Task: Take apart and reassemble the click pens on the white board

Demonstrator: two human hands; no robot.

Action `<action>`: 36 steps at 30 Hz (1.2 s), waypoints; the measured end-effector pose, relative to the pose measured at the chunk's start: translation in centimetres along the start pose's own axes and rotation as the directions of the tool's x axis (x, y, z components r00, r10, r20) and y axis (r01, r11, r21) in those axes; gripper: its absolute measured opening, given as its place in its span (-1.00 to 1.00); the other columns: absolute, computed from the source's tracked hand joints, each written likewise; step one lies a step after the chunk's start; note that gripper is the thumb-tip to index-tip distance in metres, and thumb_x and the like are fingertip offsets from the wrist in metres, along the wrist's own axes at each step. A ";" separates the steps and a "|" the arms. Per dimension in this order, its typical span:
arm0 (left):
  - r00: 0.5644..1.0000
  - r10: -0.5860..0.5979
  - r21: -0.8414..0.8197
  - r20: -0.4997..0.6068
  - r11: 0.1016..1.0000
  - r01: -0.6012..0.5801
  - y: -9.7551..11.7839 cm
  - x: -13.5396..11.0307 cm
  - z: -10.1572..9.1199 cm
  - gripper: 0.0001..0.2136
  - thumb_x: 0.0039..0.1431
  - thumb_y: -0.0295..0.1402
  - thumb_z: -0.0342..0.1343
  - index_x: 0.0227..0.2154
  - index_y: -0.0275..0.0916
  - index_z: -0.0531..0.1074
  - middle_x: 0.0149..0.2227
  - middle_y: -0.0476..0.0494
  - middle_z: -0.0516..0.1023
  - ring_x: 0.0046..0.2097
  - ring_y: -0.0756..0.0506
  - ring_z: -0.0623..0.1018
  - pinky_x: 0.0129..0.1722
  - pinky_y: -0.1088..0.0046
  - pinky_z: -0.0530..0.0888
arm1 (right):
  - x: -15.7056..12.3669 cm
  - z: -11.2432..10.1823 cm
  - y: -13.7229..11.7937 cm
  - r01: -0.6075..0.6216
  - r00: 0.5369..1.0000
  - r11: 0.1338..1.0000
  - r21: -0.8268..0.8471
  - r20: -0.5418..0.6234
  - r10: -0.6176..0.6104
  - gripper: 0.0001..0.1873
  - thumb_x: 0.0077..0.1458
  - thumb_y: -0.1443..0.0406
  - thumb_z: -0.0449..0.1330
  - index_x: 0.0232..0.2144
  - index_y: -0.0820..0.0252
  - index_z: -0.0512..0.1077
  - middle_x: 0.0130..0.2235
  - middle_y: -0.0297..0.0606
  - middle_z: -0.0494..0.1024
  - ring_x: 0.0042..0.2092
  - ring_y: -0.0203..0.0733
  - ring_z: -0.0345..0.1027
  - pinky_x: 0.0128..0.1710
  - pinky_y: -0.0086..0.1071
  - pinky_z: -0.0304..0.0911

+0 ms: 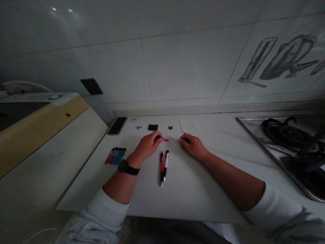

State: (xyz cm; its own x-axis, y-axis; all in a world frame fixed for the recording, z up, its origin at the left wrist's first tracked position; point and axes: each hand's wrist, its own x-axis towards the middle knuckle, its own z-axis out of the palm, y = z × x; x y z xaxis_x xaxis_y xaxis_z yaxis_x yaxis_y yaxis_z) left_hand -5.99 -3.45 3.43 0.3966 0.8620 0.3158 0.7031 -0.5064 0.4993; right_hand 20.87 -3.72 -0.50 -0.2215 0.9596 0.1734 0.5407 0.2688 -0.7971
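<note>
Fingers (156, 134) pinch tight, left hand (148, 144) half-hiding a red-and-black pen part (166, 139), right hand (192, 144) gripping a white refill (175, 137), its end hidden, two pens (162, 166) nearer, cut-off gas stove (285, 135) right.

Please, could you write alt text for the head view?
The person's left hand holds a black and red piece, the right hand a thin white rod, at a white counter. A red pen and a white pen lie nearer the person.

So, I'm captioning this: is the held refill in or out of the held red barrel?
Out: a gap separates the refill and red barrel.
</note>
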 end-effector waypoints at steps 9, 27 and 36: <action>0.972 -0.214 -0.430 -0.094 0.889 0.155 -2.1 0.9 1.0 -0.77 0.22 -0.20 0.16 -0.18 -0.23 0.50 -0.24 -0.11 0.59 -0.20 -0.07 0.56 -0.15 0.41 0.49 | -0.1 -0.2 -0.3 0.058 0.998 0.998 -0.025 0.033 -0.058 -0.76 0.23 0.14 0.11 -0.29 0.14 0.49 -0.40 -0.32 0.52 -0.39 -0.24 0.32 -0.34 -0.39 0.18; 0.922 -0.321 -0.405 -0.219 0.889 0.213 -2.9 -0.2 -4.7 -0.66 0.14 -0.19 0.23 -0.07 -0.22 0.52 -0.27 -0.14 0.63 -0.26 -0.09 0.61 -0.21 0.37 0.55 | 0.0 -0.4 -0.3 0.066 0.997 0.997 -0.033 0.053 -0.064 -0.76 0.21 0.13 0.11 -0.29 0.13 0.49 -0.39 -0.29 0.55 -0.36 -0.21 0.36 -0.32 -0.37 0.20; 0.890 -0.437 0.006 -0.126 0.897 0.442 -5.2 -6.6 -8.5 -0.77 0.09 -0.24 0.24 -0.19 -0.14 0.61 -0.31 -0.13 0.67 -0.31 -0.13 0.61 -0.30 0.35 0.49 | 0.3 -0.3 0.3 0.084 0.995 0.995 -0.057 0.055 -0.081 -0.72 0.21 0.09 0.10 -0.29 0.12 0.49 -0.37 -0.27 0.56 -0.35 -0.18 0.36 -0.30 -0.33 0.22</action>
State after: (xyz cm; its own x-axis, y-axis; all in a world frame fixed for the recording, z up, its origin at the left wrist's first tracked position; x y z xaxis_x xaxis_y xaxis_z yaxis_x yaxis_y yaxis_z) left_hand -17.29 -6.68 5.63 -0.0291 0.9859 0.1647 0.8092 -0.0735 0.5830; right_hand 21.23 -3.35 -0.48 -0.3088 0.9288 0.2049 0.5659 0.3526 -0.7453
